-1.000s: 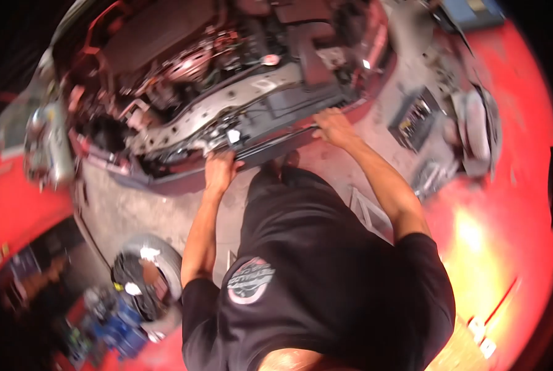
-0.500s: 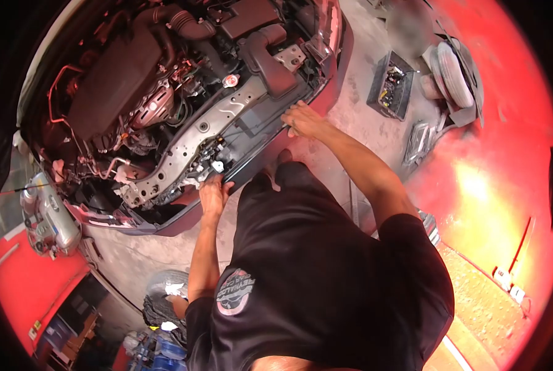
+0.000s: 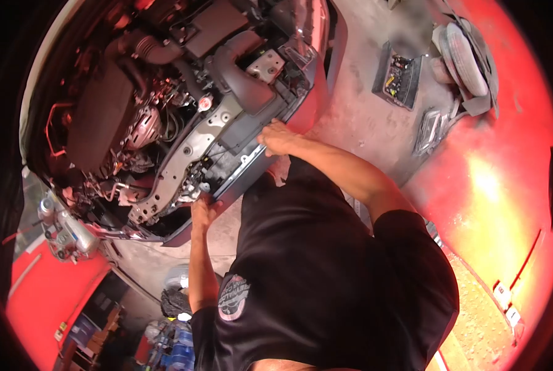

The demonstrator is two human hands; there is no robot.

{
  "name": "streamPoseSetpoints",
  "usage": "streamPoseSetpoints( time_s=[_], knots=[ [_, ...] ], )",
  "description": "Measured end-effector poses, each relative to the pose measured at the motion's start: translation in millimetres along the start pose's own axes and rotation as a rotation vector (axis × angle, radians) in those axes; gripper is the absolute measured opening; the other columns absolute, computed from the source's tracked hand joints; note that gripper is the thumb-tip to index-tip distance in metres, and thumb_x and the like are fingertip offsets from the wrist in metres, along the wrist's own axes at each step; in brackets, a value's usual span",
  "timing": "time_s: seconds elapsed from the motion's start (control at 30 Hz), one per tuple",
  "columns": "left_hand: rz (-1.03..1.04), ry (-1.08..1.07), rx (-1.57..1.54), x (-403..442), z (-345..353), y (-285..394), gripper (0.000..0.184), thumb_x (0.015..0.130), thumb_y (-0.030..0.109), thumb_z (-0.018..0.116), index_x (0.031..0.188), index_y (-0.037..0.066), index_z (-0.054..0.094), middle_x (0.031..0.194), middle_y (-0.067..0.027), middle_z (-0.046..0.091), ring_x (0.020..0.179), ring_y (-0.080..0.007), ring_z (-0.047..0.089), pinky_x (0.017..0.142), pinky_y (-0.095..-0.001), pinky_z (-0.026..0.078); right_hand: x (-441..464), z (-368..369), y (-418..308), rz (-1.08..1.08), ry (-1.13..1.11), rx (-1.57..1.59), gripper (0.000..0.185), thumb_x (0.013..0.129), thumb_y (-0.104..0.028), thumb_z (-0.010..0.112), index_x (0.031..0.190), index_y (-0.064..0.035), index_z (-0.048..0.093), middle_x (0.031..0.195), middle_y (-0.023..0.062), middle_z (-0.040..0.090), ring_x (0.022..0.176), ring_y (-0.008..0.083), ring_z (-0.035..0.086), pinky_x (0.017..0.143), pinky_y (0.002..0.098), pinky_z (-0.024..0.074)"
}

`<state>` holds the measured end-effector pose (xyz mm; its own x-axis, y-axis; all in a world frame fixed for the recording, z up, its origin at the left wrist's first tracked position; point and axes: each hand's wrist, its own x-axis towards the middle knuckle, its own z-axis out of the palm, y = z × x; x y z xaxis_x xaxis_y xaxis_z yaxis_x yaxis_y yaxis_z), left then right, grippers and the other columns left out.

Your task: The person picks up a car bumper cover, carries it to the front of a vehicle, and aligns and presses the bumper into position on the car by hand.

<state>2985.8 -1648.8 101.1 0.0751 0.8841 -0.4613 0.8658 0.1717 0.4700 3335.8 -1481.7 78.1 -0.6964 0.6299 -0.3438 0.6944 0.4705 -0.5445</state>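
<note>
A car's front bumper [image 3: 236,182] runs slantwise along the open engine bay. My right hand [image 3: 278,137] is closed over its upper edge, fingers curled beside the flat black plastic panel [image 3: 242,131]. Lower down the same edge, my left hand [image 3: 203,211] grips the bumper near the latch area, with its fingertips partly hidden. Between the hands a pale strip shows along the gap behind the bumper edge. The grey metal radiator support [image 3: 193,145] lies just behind, with a radiator cap [image 3: 205,102] beyond it.
The dark engine cover [image 3: 97,117] and black air intake duct [image 3: 242,80] fill the bay. On the floor at right stand a black bin of small parts [image 3: 397,77] and a wheel-like grey object [image 3: 465,59]. A silver machine [image 3: 69,232] is at left.
Both hands have shifted left in view, the right one also downward, as the camera view moved. A pale strip and gap now show along the bumper edge between them.
</note>
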Motion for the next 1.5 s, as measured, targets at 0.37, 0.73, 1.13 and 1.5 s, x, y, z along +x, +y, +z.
streamPoseSetpoints(
  time_s=[0.37,0.73,1.13,1.5],
  knots=[
    [0.03,-0.155,0.064,83,21,137,0.032,0.076,0.017,0.084,0.097,0.001,0.064,0.081,-0.0192,0.07,0.076,-0.0379,0.069,0.067,-0.0438,0.053,21,60,5,-0.025,0.208,0.53,0.021,0.09,-0.018,0.055,0.105,-0.0068,0.065,0.123,0.0204,0.057,0.126,0.0411,0.049,0.111,0.0537,0.0339],
    [-0.086,-0.284,0.128,85,17,145,0.024,0.079,0.018,0.08,0.094,0.006,0.066,0.084,-0.0151,0.073,0.077,-0.0343,0.072,0.068,-0.0415,0.053,-98,8,190,0.854,1.081,0.723,0.035,0.09,-0.032,0.068,0.107,-0.0029,0.061,0.09,0.0134,0.065,0.084,0.0341,0.065,0.07,0.0435,0.0533],
    [-0.111,-0.445,0.251,87,25,109,0.036,0.077,0.014,0.085,0.103,0.0,0.066,0.09,-0.0171,0.074,0.077,-0.0268,0.069,0.072,-0.0393,0.053,-63,92,238,0.759,1.149,2.009,0.118,0.083,-0.037,0.08,0.161,-0.0012,-0.001,0.15,0.0227,0.044,0.136,0.0289,0.047,0.117,0.0387,0.0337],
    [-0.153,-0.35,0.149,94,30,136,0.026,0.074,0.013,0.082,0.091,-0.001,0.067,0.08,-0.0153,0.071,0.069,-0.023,0.066,0.066,-0.0377,0.051,-72,81,240,0.718,1.36,1.752,0.097,0.089,-0.01,0.073,0.161,0.0033,0.008,0.151,0.0187,0.045,0.127,0.0222,0.055,0.11,0.0344,0.041]
  ],
)
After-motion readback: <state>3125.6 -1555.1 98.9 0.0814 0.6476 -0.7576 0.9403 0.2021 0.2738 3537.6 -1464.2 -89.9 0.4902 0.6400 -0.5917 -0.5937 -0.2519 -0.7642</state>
